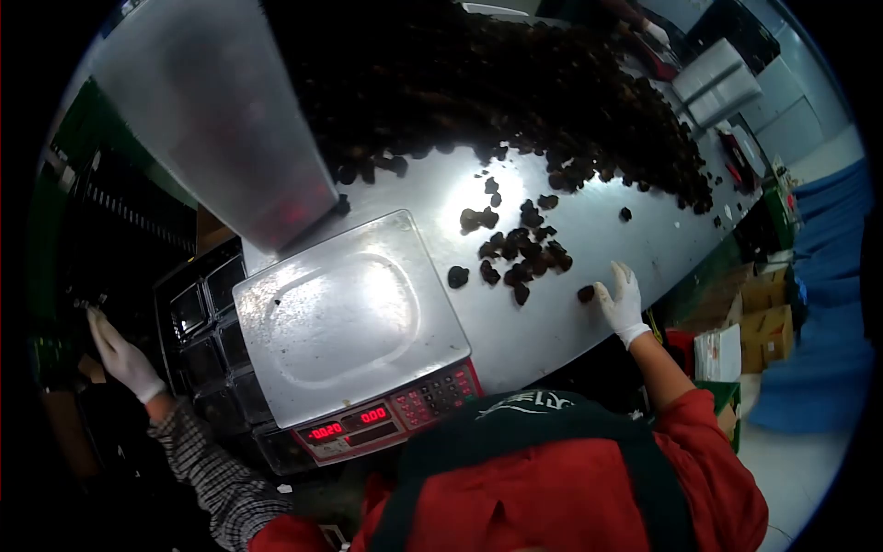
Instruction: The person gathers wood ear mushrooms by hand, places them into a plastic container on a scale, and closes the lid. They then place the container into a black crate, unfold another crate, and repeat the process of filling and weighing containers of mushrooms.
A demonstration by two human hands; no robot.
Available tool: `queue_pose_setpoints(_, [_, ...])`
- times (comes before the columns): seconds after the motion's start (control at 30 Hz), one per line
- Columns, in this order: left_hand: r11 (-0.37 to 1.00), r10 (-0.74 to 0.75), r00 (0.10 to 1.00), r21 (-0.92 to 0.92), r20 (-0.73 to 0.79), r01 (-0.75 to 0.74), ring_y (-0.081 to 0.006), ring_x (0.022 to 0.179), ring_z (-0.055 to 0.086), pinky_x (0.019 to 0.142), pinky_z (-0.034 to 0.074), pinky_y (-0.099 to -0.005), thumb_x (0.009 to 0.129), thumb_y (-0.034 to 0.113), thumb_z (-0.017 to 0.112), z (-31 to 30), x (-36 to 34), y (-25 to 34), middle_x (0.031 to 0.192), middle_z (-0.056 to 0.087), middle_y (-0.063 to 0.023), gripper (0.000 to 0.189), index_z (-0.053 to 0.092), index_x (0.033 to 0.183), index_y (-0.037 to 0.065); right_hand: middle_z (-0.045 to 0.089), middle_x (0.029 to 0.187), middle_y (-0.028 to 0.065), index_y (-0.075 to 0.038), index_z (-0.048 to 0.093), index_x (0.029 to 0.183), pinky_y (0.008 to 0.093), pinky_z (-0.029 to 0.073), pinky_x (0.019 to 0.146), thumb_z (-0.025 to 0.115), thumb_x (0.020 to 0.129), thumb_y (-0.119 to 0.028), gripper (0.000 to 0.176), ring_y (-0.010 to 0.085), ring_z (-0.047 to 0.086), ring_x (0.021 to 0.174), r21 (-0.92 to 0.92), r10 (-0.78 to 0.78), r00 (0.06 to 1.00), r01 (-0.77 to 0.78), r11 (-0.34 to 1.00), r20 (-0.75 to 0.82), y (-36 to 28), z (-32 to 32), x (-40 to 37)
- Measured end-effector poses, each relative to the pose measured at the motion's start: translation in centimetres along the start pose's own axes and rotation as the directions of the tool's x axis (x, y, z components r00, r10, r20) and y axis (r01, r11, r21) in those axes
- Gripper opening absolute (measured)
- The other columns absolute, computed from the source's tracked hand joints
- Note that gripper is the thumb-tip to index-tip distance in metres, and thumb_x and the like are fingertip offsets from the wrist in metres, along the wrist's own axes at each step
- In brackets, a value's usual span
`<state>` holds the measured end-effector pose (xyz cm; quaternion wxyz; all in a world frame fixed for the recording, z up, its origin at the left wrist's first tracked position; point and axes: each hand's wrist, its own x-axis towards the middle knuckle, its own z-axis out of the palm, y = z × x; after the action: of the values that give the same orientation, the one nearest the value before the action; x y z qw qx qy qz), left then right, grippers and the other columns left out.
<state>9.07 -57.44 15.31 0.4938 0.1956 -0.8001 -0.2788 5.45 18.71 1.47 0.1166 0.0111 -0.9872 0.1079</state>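
Observation:
My left hand point(126, 359), white-gloved, is off the table at the far left, fingers stretched out, with nothing visible in it. My right hand point(621, 305), also gloved, is over the table's near right edge with its fingers apart. A single dark lump point(586, 293) lies right beside its thumb. More dark lumps point(520, 248) are scattered on the metal table point(524, 350), in front of a large dark heap point(515, 83). Between my hands stands a scale point(354, 317) with a bare metal plate and lit red digits.
A translucent tub point(212, 110) rises at the upper left, beside the scale. Black plastic trays point(221, 354) sit left of the scale. Another person's gloved hand point(656, 34) is at the far side, near white containers point(717, 81). Cardboard boxes point(765, 336) stand at the right.

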Motion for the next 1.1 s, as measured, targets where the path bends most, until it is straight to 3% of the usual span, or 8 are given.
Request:
queue_pose_setpoints(0.13, [0.779, 0.619, 0.78, 0.051, 0.096, -0.625, -0.0237, 0.127, 0.047, 0.106, 0.037, -0.0309, 0.101, 0.016, 0.038, 4.1, 8.6, 13.6, 0.141, 0.045, -0.0156, 0.04, 0.039, 0.139, 0.001, 0.043, 0.135, 0.0274, 0.004, 0.04, 0.134, 0.0488, 0.031, 0.106, 0.064, 0.085, -0.032, 0.065, 0.0427, 0.04, 0.125, 0.009, 0.052, 0.998, -0.052, 0.999, 0.048, 1.0, 3.4, -2.9])
queue_pose_setpoints(0.3, [-0.021, 0.741, 0.329, 0.51, 0.585, -0.86, -0.026, 0.119, 0.053, 0.096, 0.048, -0.0342, 0.093, 0.001, 0.045, 8.4, 22.7, 14.5, 0.141, 0.041, -0.0112, 0.056, 0.026, 0.144, 0.014, 0.04, 0.138, 0.026, 0.002, 0.04, 0.136, 0.0518, 0.023, 0.11, 0.062, 0.083, -0.039, 0.07, 0.0408, 0.035, 0.13, 0.015, 0.022, 0.999, -0.022, 1.0, -0.026, 1.1, 4.1, -3.9])
queue_pose_setpoints(0.43, [0.243, 0.698, 0.472, 0.443, 0.539, -0.863, -0.0308, 0.102, 0.059, 0.091, 0.046, -0.0368, 0.095, 0.024, 0.048, 10.7, 24.3, 20.6, 0.114, 0.059, -0.0175, 0.031, 0.053, 0.117, 0.003, 0.041, 0.138, 0.0249, 0.0, 0.041, 0.134, 0.0521, 0.022, 0.111, 0.062, 0.082, -0.04, 0.069, 0.0397, 0.035, 0.13, 0.015, 0.033, 0.999, -0.033, 0.999, -0.019, 0.8, 3.7, -4.0])
queue_pose_setpoints(0.53, [0.418, 0.582, 0.581, 0.404, 0.569, -0.814, -0.0355, 0.104, 0.06, 0.093, 0.044, -0.038, 0.098, 0.038, 0.04, 11.8, 23.3, 23.4, 0.11, 0.065, -0.0231, 0.05, 0.064, 0.113, -0.003, 0.04, 0.139, 0.0243, -0.002, 0.044, 0.133, 0.0522, 0.022, 0.111, 0.062, 0.082, -0.04, 0.066, 0.0388, 0.034, 0.131, 0.006, 0.031, 0.999, -0.031, 1.0, -0.016, 1.1, 4.0, -4.0])
queue_pose_setpoints(0.73, [0.872, 0.09, 0.603, 0.229, 0.793, -0.432, -0.0249, 0.085, 0.064, 0.083, 0.048, -0.0326, 0.085, 0.022, 0.067, 14.0, 26.2, 25.5, 0.096, 0.069, -0.0184, 0.033, 0.067, 0.106, -0.004, 0.04, 0.139, 0.0237, -0.003, 0.046, 0.132, 0.0526, 0.021, 0.111, 0.061, 0.082, -0.042, 0.064, 0.0391, 0.034, 0.131, 0.026, 0.039, 0.999, -0.039, 0.999, -0.005, 1.2, 4.0, -4.1])
queue_pose_setpoints(0.87, [0.571, 0.115, 0.739, 0.564, 0.664, -0.596, -0.0223, 0.072, 0.061, 0.074, 0.05, -0.0337, 0.07, 0.025, 0.083, 14.1, 24.3, 30.3, 0.085, 0.069, -0.0157, 0.043, 0.068, 0.097, -0.004, 0.041, 0.138, 0.0238, -0.003, 0.048, 0.13, 0.0531, 0.02, 0.111, 0.06, 0.083, -0.042, 0.063, 0.0389, 0.034, 0.13, 0.053, 0.02, 1.0, -0.019, 0.998, -0.012, 1.4, 4.0, -4.1])
queue_pose_setpoints(1.0, [0.651, 0.353, 0.891, 0.61, 0.285, -0.453, -0.0263, 0.071, 0.062, 0.075, 0.051, -0.0369, 0.072, 0.036, 0.082, 12.5, 22.3, 30.3, 0.085, 0.069, -0.0165, 0.043, 0.066, 0.085, -0.002, 0.041, 0.138, 0.0235, -0.006, 0.049, 0.13, 0.0554, 0.021, 0.11, 0.065, 0.081, -0.033, 0.058, 0.0415, 0.034, 0.13, 0.164, -0.048, 0.999, 0.047, 0.985, -0.001, 0.9, 3.5, -3.7])
queue_pose_setpoints(1.1, [0.654, 0.54, 0.823, 0.527, 0.176, -0.542, -0.024, 0.072, 0.059, 0.073, 0.048, -0.0347, 0.077, 0.031, 0.077, 6.9, 13.2, 33.1, 0.084, 0.065, -0.0135, 0.036, 0.065, 0.088, -0.001, 0.041, 0.138, 0.023, -0.009, 0.058, 0.12, 0.0571, 0.02, 0.11, 0.069, 0.077, -0.022, 0.046, 0.0416, 0.033, 0.131, 0.242, -0.202, 0.978, 0.21, 0.947, -0.056, -1.8, 2.5, -1.1])
